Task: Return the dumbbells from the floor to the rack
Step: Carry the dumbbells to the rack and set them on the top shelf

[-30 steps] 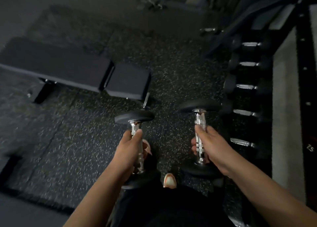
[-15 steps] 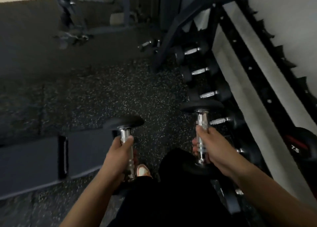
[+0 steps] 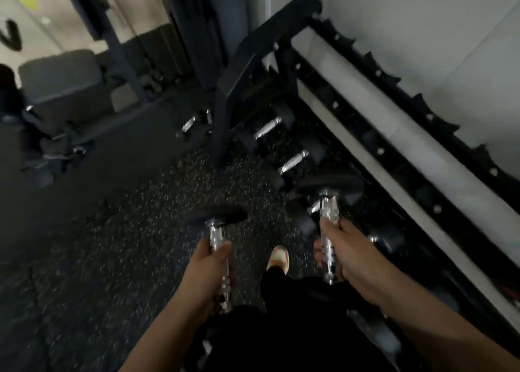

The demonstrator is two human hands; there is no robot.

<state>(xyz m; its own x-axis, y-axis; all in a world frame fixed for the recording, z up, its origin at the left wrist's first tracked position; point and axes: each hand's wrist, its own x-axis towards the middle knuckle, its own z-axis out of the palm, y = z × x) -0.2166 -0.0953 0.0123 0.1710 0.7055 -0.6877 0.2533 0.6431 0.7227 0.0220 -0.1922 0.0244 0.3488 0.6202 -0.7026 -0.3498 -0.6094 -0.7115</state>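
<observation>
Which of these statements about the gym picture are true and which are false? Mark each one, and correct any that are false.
1. Each hand holds a dumbbell by its chrome handle. True: the left hand grips the left dumbbell and the right hand grips the right dumbbell.
2. The dumbbell rack stands on the person's left. False: it is on their right, against the wall.
3. The rack's lower tier is empty. False: dumbbells already sit there.
4. The floor is dark and speckled. True.
</observation>
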